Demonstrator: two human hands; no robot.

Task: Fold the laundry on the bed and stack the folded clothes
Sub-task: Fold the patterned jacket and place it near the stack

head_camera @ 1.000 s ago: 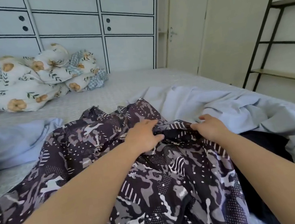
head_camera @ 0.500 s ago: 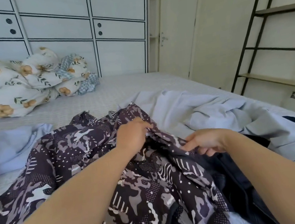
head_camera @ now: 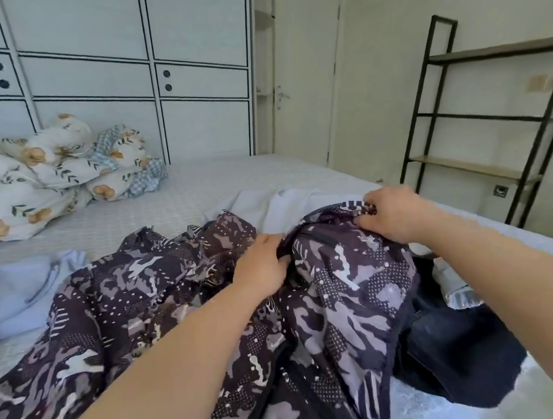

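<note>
That camo-print garment (head_camera: 181, 289) sprawled across the bed (head_camera: 197, 190) looks thin, floppy and a bit slick, so best held at hems or seams. Left hand (head_camera: 261, 266) pinches a fold mid-cloth; right hand (head_camera: 392, 213) grips an edge. Since half a second ago the right hand has lifted that edge up and away.

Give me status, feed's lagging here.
Left hand and right hand both grip camo garment, unfolded. Dark jeans partly under it.
</note>
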